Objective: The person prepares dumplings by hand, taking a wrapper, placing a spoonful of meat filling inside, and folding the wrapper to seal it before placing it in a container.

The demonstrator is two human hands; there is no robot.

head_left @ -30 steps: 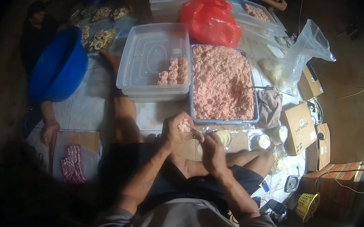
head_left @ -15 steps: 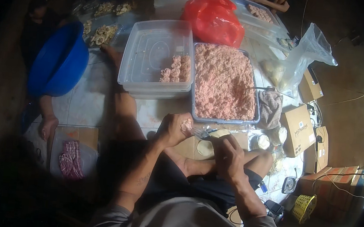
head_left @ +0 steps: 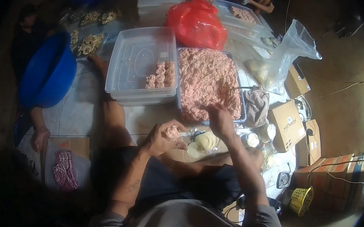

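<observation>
My left hand (head_left: pixel 161 137) cups a meat dumpling (head_left: pixel 172 132), its pink filling showing on top, with the fingers curled round it. Over the near edge of a tub of pink minced meat (head_left: pixel 209 79), my right hand (head_left: pixel 220 119) is closed, its fingertips down at the meat. The fork seen in it earlier is mostly hidden now. Round pale dough wrappers (head_left: pixel 205 141) lie fanned out between my hands, on cardboard by my legs. Left of the meat, a clear plastic box (head_left: pixel 127 65) holds several shaped dumplings (head_left: pixel 161 75) in rows.
A red plastic bag (head_left: pixel 197 24) sits behind the meat tub. To the right are a cloth (head_left: pixel 256 105), wrapped packs of wrappers (head_left: pixel 260 135), cardboard boxes (head_left: pixel 287 125) and a yellow basket (head_left: pixel 301 201). At left, a blue basin (head_left: pixel 49 71) stands near another person.
My right hand has moved away from the left hand, forward to the meat tub, uncovering the wrappers. My left hand has turned and lowered slightly, still holding the dumpling. The whole view has shifted.
</observation>
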